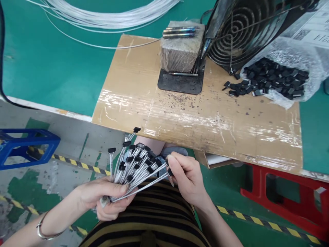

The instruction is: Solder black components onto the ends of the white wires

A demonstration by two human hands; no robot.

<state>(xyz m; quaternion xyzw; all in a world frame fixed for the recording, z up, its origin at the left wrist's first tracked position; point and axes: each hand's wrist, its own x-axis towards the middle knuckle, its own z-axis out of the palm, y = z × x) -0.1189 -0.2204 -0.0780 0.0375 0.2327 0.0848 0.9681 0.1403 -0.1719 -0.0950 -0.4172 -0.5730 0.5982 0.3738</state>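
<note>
Wrapped around a bundle of thin white cables (140, 175) is my left hand (110, 195). The cables fan upward, and many end in small black connectors (137, 130). My right hand (186, 175) pinches one or two black connectors at the right side of the fan, with their cables running back to my left fist. The right fingertips partly hide what they grip. Both hands are held over my lap, in front of the table's near edge.
Cardboard (133, 85) covers part of the green table (59, 68). On it stand a wrapped block (178, 56) with metal tips, a dark fan (236, 34) and a plastic bag (311, 65) of loose black connectors. Coiled white cable (110, 19) lies behind. Blue stool (48, 147) left, red stool (282, 202) right.
</note>
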